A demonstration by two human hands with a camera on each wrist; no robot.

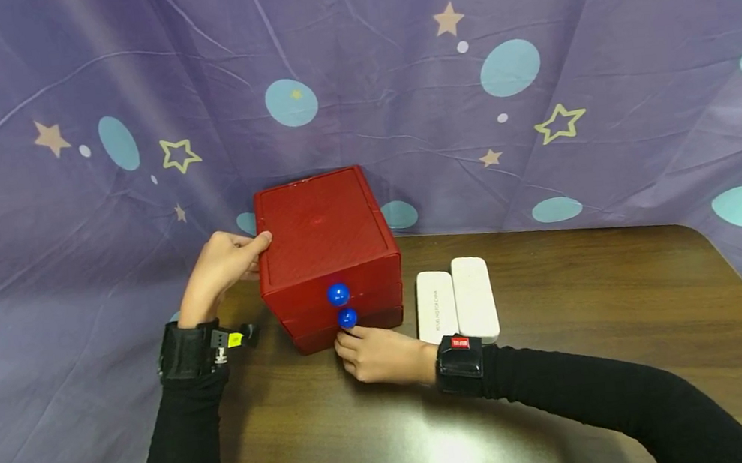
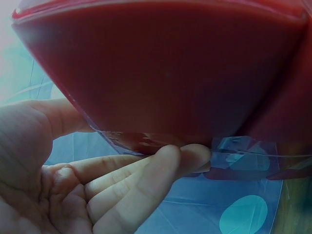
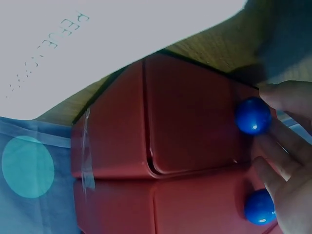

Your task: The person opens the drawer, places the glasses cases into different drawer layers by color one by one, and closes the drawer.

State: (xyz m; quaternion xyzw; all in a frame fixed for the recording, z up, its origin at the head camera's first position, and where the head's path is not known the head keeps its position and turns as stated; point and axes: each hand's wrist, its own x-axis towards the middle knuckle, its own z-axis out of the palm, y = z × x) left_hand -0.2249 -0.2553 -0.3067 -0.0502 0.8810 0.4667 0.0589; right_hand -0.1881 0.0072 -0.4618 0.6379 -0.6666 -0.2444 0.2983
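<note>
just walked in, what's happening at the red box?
A person works on a small red drawer box standing on a wooden table. Their left hand braces the box's left side, thumb on the top edge. Their right hand has its fingertips at the lower blue knob; the upper blue knob is untouched. Both drawers look closed. Two white boxes lie just right of the red one.
</note>
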